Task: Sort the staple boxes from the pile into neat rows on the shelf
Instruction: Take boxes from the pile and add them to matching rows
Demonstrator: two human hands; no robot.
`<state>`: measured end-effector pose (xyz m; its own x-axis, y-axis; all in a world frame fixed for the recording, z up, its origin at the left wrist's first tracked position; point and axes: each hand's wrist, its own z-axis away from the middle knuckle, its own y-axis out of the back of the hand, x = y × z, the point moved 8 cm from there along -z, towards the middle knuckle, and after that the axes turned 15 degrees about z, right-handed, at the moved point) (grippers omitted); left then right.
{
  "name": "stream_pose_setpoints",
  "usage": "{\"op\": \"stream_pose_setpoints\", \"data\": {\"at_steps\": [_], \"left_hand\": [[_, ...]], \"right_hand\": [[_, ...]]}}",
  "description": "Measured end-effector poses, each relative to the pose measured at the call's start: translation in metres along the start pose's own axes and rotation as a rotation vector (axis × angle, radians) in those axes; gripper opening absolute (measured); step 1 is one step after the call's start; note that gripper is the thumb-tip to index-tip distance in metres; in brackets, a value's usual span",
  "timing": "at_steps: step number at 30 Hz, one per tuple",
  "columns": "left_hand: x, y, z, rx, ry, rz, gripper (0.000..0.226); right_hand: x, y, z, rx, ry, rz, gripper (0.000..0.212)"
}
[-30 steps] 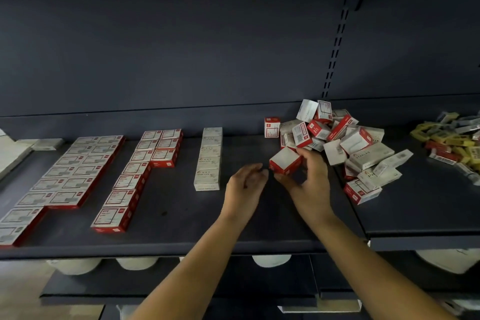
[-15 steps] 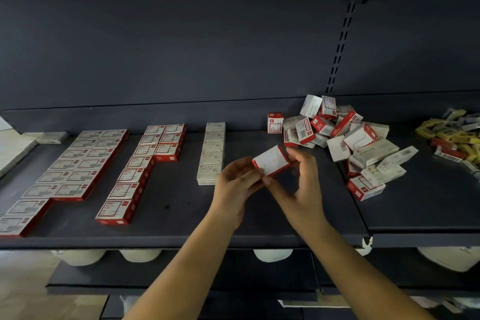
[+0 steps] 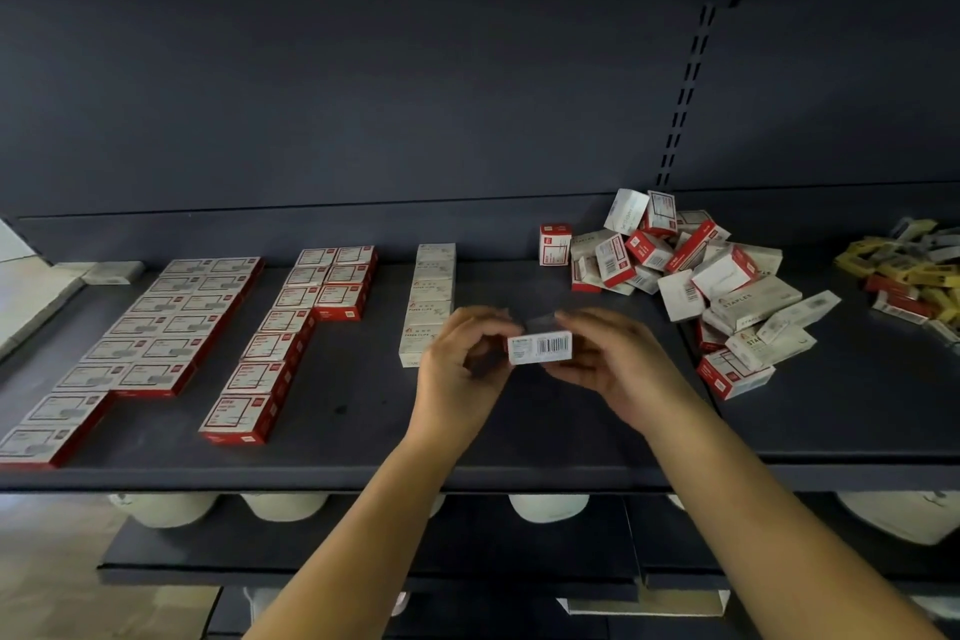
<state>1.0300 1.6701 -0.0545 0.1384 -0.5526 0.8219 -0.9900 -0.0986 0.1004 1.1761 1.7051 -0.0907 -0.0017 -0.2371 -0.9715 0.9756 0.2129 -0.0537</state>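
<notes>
At the left of the frame, red-edged boxes (image 3: 156, 327) were laid flat in tidy double rows on the shelf (image 3: 363, 463), labels up, presumably so that like stayed with like; a second red row (image 3: 291, 338) was seen beside them, then a single white row (image 3: 428, 301) left of centre; at the centre, one staple box (image 3: 540, 347) was held above the shelf, barcode face towards the camera, pinched at its left end by the left hand (image 3: 457, 369) and at its right end by the right hand (image 3: 618, 364), fingers curled round it, probably to check its kind; at the upper right the unsorted pile (image 3: 701, 286) was left in a jumble.
</notes>
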Motion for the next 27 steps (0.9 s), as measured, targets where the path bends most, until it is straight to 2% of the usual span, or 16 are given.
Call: {"op": "stream_pose_setpoints", "data": {"at_steps": [3,6,8,12,20,27], "left_hand": [[-0.005,0.003,0.001,0.029,0.087,0.166,0.043],[-0.027,0.007,0.005,0.133,0.407,0.598,0.044],[-0.038,0.007,0.009,0.192,0.560,0.777,0.047],[-0.042,0.003,0.015,0.184,0.692,0.735,0.048],[-0.046,0.018,0.016,0.184,0.645,0.676,0.021],[-0.048,0.053,0.001,0.197,0.572,0.609,0.033]], "right_hand": [[0.001,0.000,0.000,0.025,0.048,-0.091,0.009],[0.000,-0.001,0.001,0.037,0.102,-0.124,0.014],[-0.001,-0.001,0.001,0.049,0.132,-0.117,0.016],[-0.001,-0.005,0.001,0.062,0.161,-0.078,0.020],[0.008,-0.020,-0.003,0.061,0.148,-0.041,0.021],[-0.004,-0.033,-0.011,0.122,0.183,0.070,0.014]]}}
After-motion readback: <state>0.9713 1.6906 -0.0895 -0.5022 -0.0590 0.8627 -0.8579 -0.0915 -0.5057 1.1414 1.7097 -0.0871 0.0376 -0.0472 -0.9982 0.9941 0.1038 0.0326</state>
